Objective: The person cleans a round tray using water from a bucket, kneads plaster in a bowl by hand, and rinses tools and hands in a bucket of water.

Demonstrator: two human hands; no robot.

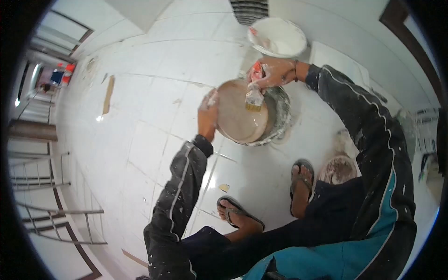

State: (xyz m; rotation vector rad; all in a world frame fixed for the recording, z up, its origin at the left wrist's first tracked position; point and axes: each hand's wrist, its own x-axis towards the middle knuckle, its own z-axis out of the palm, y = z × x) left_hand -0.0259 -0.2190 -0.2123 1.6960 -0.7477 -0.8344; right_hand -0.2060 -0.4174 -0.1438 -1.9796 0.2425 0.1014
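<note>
My right hand (274,73) is closed around a paintbrush (254,98) with a red handle and a whitish coated ferrule. Its yellowish bristles point down over the inside of a round beige basin (238,114); whether they touch it I cannot tell. My left hand (208,112) grips the left side of this basin, with whitish smears on the fingers. The basin sits tilted at the mouth of a dark, splattered bucket (281,112), which it partly hides.
A white tub (280,37) with residue inside stands at the back. Near my right foot is a pinkish bucket (339,170) with crusted contents. A wood strip (108,94) lies on the white tiled floor (140,107). Metal racks (56,212) stand at the left.
</note>
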